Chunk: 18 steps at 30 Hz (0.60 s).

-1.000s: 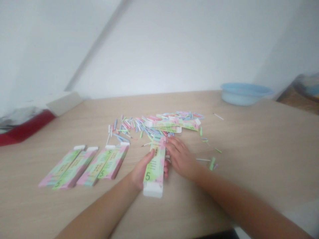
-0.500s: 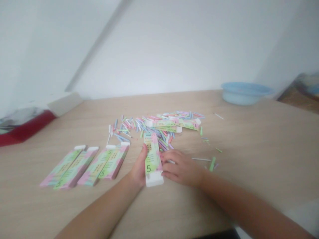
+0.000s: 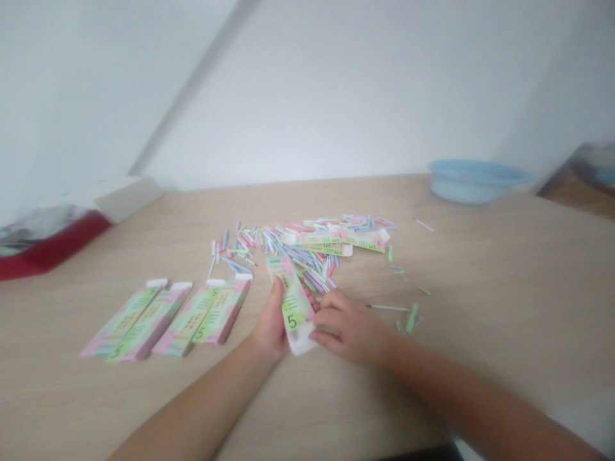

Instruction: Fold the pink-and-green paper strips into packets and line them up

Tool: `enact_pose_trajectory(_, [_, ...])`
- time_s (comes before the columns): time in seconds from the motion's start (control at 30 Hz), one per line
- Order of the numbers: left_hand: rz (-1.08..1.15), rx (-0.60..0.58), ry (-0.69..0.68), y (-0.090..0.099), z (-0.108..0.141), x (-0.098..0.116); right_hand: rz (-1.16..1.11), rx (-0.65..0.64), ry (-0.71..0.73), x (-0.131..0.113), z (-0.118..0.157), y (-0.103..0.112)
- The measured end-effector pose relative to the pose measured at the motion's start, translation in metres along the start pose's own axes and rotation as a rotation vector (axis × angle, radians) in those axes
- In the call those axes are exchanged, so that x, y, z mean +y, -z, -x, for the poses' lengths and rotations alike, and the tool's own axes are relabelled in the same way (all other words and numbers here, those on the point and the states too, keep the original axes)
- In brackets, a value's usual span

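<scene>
My left hand grips a long, narrow pastel box printed with a green "5", holding it tilted just above the wooden table. Its white end flap points toward me. My right hand lies beside the box's lower end, with a short stick across its fingers. Just beyond both hands spreads a heap of thin pastel sticks. Several similar boxes lie across that heap. The box's far side is partly hidden by my left hand.
Several matching boxes lie side by side to the left. Loose sticks lie to the right of my right hand. A pale blue basin stands at the far right, and a red-and-grey item sits at the left edge.
The box has turned from nearly straight to tilted, with its far end leaning left, and has lifted slightly. My right hand has moved closer to its lower end.
</scene>
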<state>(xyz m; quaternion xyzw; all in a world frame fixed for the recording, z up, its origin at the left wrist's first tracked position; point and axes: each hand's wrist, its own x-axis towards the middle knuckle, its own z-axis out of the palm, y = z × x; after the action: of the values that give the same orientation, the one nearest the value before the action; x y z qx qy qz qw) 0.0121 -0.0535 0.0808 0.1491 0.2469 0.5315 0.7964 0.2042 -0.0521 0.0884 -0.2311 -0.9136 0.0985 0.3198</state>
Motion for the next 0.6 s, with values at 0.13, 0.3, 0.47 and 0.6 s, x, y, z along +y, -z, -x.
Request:
enact_pose_trajectory(0.13, [-0.065,0.005,-0.065,0.002,0.000,-0.006,0.007,0.001,0.010,-0.010,-0.002,0.000])
enact_pose_trajectory(0.3, [-0.082,-0.039,-0.088,0.006,0.000,-0.012,0.056,-0.006,-0.034,-0.020,-0.005,-0.004])
enact_pose_trajectory(0.47, [-0.066,-0.007,-0.056,0.003,0.003,-0.015,0.094,0.035,-0.048,-0.014,-0.004,-0.008])
enact_pose_trajectory(0.6, [-0.067,-0.007,-0.002,0.001,0.004,-0.012,0.059,0.072,-0.066,-0.009,-0.001,-0.009])
